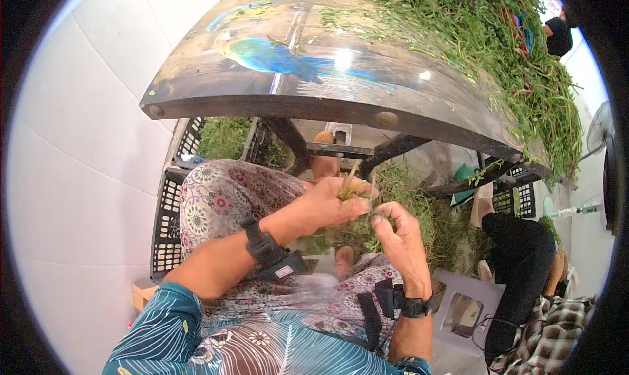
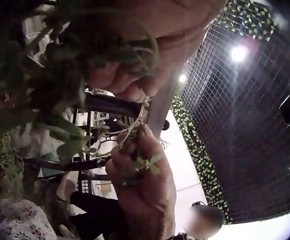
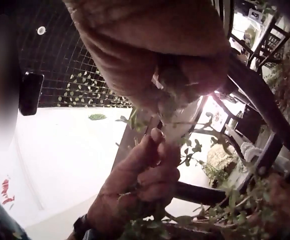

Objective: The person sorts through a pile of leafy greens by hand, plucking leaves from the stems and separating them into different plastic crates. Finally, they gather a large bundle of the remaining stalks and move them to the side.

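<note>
We see the left hand (image 1: 331, 203) with its fingers curled round pale stems (image 1: 348, 190); the right hand (image 1: 401, 236), at about four o'clock from it, pinches a leafy sprig (image 2: 155, 159) between thumb and finger; the fingertips of the two hands nearly meet, above the lap. We judge these greens feather-light and limp at the leaf, a little firmer along the stalk, and easily bruised or snapped; if damp they might slip, though we cannot tell whether they are; we would take hold low on the stalk, with light fingertips, sparing the leaves. From the hands, a heap of greens (image 1: 524, 87) lies on the table (image 1: 196, 74) between one and two o'clock; a crate (image 1: 190, 139) holding more sits at ten o'clock.
</note>
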Demonstrator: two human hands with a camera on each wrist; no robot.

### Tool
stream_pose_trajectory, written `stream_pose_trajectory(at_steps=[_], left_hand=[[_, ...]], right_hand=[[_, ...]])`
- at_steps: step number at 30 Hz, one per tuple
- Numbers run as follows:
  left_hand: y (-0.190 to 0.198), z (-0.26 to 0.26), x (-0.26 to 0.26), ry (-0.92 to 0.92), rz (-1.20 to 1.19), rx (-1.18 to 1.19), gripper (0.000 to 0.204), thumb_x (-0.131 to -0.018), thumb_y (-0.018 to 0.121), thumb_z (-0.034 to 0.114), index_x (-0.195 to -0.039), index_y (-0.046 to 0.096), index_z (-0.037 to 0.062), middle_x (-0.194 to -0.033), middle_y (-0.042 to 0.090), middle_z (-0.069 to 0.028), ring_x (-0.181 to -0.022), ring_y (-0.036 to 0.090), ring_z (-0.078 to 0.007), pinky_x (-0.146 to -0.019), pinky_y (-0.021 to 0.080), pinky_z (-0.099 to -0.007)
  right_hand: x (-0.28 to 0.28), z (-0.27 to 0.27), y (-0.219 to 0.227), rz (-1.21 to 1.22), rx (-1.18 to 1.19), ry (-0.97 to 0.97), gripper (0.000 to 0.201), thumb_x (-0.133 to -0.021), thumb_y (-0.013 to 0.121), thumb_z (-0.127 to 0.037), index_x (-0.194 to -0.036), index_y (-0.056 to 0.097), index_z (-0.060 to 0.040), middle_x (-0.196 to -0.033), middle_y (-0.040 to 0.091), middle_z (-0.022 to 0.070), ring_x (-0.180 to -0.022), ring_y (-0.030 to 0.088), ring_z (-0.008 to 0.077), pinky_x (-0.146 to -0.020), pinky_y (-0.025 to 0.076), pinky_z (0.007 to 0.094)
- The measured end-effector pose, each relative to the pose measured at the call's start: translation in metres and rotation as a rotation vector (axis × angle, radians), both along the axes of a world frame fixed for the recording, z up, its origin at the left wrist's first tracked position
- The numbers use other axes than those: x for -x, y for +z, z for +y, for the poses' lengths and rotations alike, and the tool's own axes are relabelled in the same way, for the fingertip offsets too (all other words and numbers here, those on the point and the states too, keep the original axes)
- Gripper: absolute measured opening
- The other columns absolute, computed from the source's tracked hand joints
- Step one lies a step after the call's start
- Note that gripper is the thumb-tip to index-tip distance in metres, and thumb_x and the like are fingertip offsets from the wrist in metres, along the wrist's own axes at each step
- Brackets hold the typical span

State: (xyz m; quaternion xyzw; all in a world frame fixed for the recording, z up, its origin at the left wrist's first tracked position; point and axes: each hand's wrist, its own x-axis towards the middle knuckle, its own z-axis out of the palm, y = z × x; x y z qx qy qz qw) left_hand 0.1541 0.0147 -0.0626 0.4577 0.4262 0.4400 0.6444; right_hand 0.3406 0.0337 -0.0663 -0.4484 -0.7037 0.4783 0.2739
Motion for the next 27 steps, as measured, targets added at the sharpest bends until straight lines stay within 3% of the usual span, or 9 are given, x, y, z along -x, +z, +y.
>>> stream_pose_trajectory(at_steps=[5, 17, 20, 26, 27], left_hand=[[-0.009, 0.003, 0.003, -0.036, 0.022, -0.005, 0.022, -0.085, 0.061, 0.027, -0.090, 0.062, 0.0063, -0.067, 0.050, 0.0063, -0.057, 0.041, -0.0021, -0.049, 0.031, -0.0181], [-0.004, 0.005, 0.006, 0.107, 0.101, -0.055, 0.017, -0.088, 0.056, 0.023, -0.090, 0.063, 0.0072, -0.068, 0.054, 0.0052, -0.058, 0.043, -0.0015, -0.050, 0.034, -0.0183], [-0.006, 0.006, 0.009, 0.120, 0.133, -0.078, 0.017, -0.089, 0.056, 0.022, -0.091, 0.063, 0.0069, -0.068, 0.055, 0.0047, -0.058, 0.044, -0.0018, -0.050, 0.034, -0.0185], [-0.010, 0.008, 0.008, 0.110, 0.231, -0.121, 0.020, -0.088, 0.057, 0.022, -0.090, 0.063, 0.0032, -0.072, 0.057, 0.0022, -0.064, 0.049, -0.0044, -0.058, 0.040, -0.0208], [-0.011, 0.008, 0.007, 0.100, 0.267, -0.143, 0.020, -0.088, 0.057, 0.022, -0.089, 0.063, 0.0024, -0.073, 0.058, 0.0017, -0.066, 0.050, -0.0049, -0.060, 0.042, -0.0214]], right_hand=[[0.008, -0.005, -0.003, 0.038, 0.182, 0.065, 0.022, -0.082, 0.054, -0.013, -0.098, 0.058, 0.0009, -0.090, 0.063, 0.0117, -0.081, 0.058, 0.0169, -0.074, 0.045, 0.0294], [0.011, -0.005, -0.024, -0.009, 0.038, -0.015, 0.022, -0.084, 0.049, -0.012, -0.099, 0.058, 0.0003, -0.084, 0.062, 0.0104, -0.079, 0.058, 0.0178, -0.072, 0.045, 0.0290], [0.013, -0.007, -0.021, 0.209, 0.367, -0.093, 0.021, -0.085, 0.048, -0.013, -0.099, 0.057, 0.0002, -0.081, 0.061, 0.0113, -0.076, 0.058, 0.0197, -0.070, 0.045, 0.0289], [0.011, -0.010, -0.024, -0.049, 0.026, 0.069, 0.022, -0.086, 0.045, -0.012, -0.099, 0.056, 0.0025, -0.080, 0.060, 0.0165, -0.072, 0.058, 0.0243, -0.067, 0.045, 0.0312], [0.012, -0.009, -0.027, -0.045, -0.001, -0.004, 0.022, -0.086, 0.045, -0.012, -0.099, 0.056, 0.0025, -0.080, 0.059, 0.0172, -0.071, 0.058, 0.0251, -0.066, 0.045, 0.0323]])
